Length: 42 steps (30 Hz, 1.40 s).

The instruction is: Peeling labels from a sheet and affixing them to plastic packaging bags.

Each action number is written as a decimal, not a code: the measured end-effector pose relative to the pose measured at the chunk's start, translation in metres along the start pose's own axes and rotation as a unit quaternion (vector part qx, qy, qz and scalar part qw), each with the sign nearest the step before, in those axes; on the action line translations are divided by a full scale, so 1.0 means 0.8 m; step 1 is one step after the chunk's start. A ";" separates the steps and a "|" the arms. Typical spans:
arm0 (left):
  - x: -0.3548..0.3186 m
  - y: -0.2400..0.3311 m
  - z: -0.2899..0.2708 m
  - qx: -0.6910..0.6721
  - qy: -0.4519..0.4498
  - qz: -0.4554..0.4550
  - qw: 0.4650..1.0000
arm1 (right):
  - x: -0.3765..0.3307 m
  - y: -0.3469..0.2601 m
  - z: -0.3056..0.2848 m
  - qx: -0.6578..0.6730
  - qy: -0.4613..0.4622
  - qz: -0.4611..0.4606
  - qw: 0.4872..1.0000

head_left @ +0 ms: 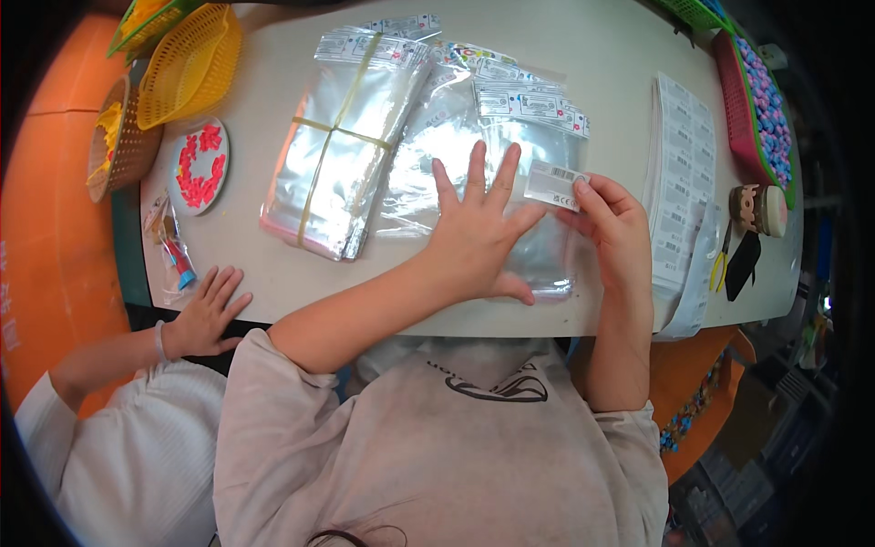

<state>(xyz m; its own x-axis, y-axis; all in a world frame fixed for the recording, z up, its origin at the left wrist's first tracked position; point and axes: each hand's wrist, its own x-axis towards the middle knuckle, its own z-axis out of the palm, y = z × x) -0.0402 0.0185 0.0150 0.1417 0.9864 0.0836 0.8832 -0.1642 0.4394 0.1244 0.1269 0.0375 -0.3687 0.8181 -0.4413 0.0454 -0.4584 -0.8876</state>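
"How were the hands placed?"

"The left hand (474, 228) was spread open over the clear bags (538, 264); a label (550, 186) was pinched above them by the right hand (616, 219)."

"And progress?"

"The label was separated from the label sheets (679, 173); contact with a bag could not be judged. The bundle (339, 96) was still tied."

At ten o'clock, a yellow plastic basket (196, 73), with a white plate (202, 165) of bright red pieces (210, 138) below. At two, a pink basket (730, 96) full of small blue and purple pieces (767, 102). Towards three, a jar (755, 211) near a yellow-handled tool (717, 272). At four, a curved orange surface (729, 385).
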 end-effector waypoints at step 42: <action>-0.022 0.005 -0.019 0.047 -0.053 -0.082 0.994 | -0.013 0.012 0.013 -0.150 0.072 -0.239 0.957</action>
<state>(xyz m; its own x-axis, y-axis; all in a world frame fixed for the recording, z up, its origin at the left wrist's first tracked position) -0.0462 0.0003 0.0286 0.0338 0.9963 -0.0795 0.9352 -0.0034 0.3540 0.1193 0.1105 0.0347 -0.2833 0.9586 0.0297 0.1760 0.0824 -0.9809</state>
